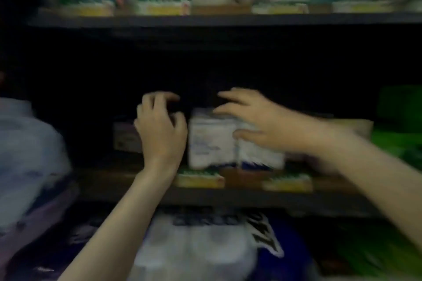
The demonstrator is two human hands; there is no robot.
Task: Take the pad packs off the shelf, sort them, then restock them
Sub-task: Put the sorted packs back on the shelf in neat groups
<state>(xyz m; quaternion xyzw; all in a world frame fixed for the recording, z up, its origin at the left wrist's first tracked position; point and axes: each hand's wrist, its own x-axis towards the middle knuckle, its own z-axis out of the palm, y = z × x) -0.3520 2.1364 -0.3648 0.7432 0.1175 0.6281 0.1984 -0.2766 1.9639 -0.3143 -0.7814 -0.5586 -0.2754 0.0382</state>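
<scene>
Pad packs: two white packs (212, 139) stand upright side by side at the front edge of the middle shelf (228, 196), touching each other; the right one (260, 155) has a dark band along its bottom. A third, pinkish pack (125, 137) sits further back to the left, dim and partly hidden behind the left hand.
Right hand: the right hand (262, 121) lies over the top and front of the right pack, fingers (228, 96) spread wide across the top, thumb pressed on the front face. Blur makes it hard to tell whether it truly grips.
Left hand: the left hand (159, 130) is just left of the two packs, fingers curled loosely, holding nothing that can be made out.
Open room: the middle shelf is dark and looks open above and behind the packs, and to their left and right.
Shelf edge: two yellow-and-green price tags (201, 179) show on the front edge below the packs; a third may be hidden by the left wrist.
Upper shelf: the upper shelf (228, 19) carries about five blurred packs, blue, pink and white, cut off at the top, with four tags on its edge.
Below: large white and purple bundles (201, 248) fill the lower level, cut off at the bottom.
Sides: a pale bag (27, 155) at the left, something green (397, 134) at the right, both unclear.
</scene>
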